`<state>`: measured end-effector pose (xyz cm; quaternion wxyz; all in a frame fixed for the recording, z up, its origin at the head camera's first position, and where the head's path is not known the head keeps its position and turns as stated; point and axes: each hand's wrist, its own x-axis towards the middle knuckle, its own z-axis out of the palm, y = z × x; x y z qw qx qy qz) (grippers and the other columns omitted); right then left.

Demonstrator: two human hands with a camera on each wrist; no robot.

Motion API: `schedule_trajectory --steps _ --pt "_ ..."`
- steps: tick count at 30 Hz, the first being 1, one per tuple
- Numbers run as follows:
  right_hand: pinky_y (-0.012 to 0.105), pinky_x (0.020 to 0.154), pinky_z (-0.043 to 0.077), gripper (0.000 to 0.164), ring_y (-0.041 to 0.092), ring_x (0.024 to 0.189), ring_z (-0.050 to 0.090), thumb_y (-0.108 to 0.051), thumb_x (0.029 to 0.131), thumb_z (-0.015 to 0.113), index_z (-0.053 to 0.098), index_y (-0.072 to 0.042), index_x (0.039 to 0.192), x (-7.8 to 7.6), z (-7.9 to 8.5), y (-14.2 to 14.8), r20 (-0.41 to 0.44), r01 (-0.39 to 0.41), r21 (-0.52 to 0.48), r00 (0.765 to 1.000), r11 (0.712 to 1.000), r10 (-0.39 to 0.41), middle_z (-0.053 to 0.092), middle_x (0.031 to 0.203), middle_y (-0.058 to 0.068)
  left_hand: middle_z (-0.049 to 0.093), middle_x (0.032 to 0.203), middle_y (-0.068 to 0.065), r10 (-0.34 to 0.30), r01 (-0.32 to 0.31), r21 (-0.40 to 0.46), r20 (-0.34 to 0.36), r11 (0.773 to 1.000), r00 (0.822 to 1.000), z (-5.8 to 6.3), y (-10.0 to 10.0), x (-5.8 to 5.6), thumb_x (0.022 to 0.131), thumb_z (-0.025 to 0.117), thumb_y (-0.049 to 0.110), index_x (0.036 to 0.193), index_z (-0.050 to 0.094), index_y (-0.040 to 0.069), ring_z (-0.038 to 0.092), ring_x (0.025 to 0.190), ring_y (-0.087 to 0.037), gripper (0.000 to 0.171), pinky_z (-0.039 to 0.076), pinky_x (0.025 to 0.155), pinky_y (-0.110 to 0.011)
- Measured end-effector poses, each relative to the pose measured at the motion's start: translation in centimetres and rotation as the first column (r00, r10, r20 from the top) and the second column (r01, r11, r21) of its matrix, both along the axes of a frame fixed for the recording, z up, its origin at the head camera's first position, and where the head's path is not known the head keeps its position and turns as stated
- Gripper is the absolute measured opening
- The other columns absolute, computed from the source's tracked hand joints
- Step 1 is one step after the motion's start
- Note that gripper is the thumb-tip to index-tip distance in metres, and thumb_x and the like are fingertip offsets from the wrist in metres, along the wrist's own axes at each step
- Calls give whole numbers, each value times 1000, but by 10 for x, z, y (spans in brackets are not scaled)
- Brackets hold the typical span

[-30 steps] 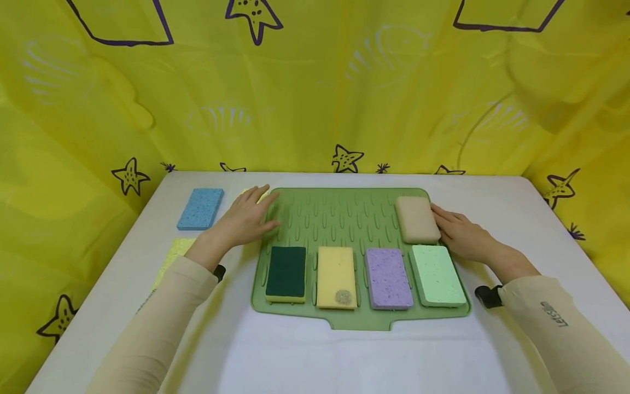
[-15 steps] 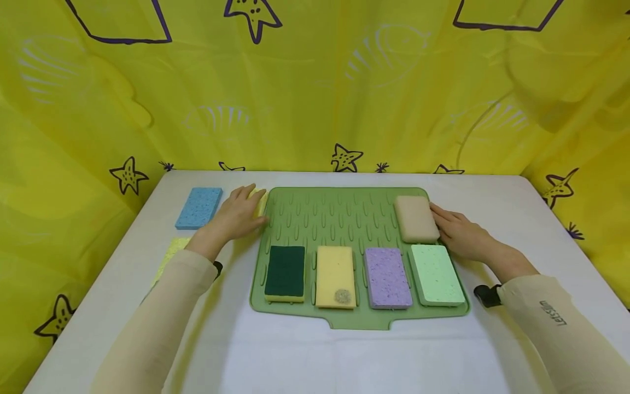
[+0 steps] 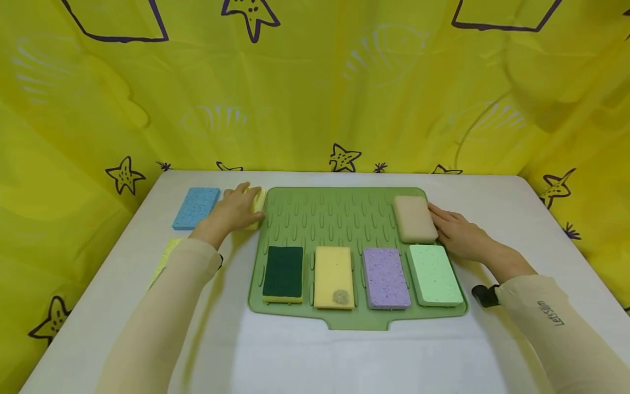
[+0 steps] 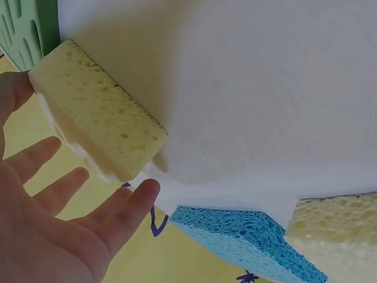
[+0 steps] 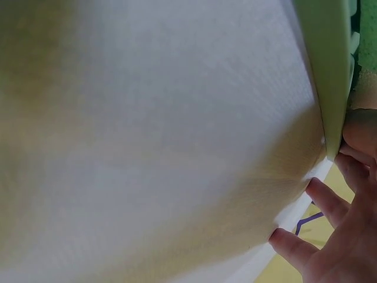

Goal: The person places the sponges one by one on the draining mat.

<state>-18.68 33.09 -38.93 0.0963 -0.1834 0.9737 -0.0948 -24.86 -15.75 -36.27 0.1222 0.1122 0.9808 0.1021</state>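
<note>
My left hand (image 3: 227, 212) is over a pale yellow sponge (image 3: 258, 201) just beyond the left edge of a green ridged mat (image 3: 334, 219). In the left wrist view the thumb meets one corner of this sponge (image 4: 100, 112), while the other fingers stay spread and uncurled. My right hand (image 3: 464, 236) lies at the mat's right edge, fingers extended beside a beige sponge (image 3: 415, 219). The right wrist view has those fingers (image 5: 327, 200) spread by the mat edge (image 5: 330, 71), with the thumb close to it.
Along the mat's front row lie a dark green scouring sponge (image 3: 283, 272), a yellow sponge (image 3: 333, 273), a purple sponge (image 3: 386, 277) and a mint sponge (image 3: 435, 274). A blue sponge (image 3: 196, 208) and another yellow sponge (image 3: 164, 260) lie left on the white table (image 3: 275, 355).
My left hand has moved left from the mat's upper-left corner to the pale yellow sponge beside it. The right hand keeps its place by the beige sponge.
</note>
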Motion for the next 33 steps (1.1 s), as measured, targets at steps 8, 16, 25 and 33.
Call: schedule_trajectory --steps 8,16,25,33 --pt "71 95 41 53 53 135 34 -16 106 41 28 4 154 0 0 0 -6 -1 2 1000 1000 1 25 161 22 24 160 -24 -7 7 -68 -3 998 1000 3 3 -1 98 58 34 156 29 10 35 136 -56 70 38 105 -69" --pt "71 94 42 53 53 135 34 -16 106 41 28 4 153 0 0 0 -9 -2 0 1000 1000 2 25 160 22 30 158 -24 -11 8 -95 -26 995 1000 3 5 -2 97 57 35 156 31 10 40 131 -56 69 41 101 -69" --pt "73 93 41 53 52 136 33 -16 106 41 28 2 154 1 1 -1 1 6 -1 1000 1000 -6 24 161 21 35 154 -23 -4 -1 -104 -46 995 999 4 6 -2 97 58 35 154 33 9 45 127 -55 68 43 101 -66" --pt "72 93 42 52 53 135 34 -16 106 41 29 3 153 1 2 -1 -4 1 -4 1000 1000 -1 25 161 22 36 153 -23 13 -21 -100 -80 995 997 4 5 -2 95 60 38 154 35 9 47 123 -55 70 44 98 -65"
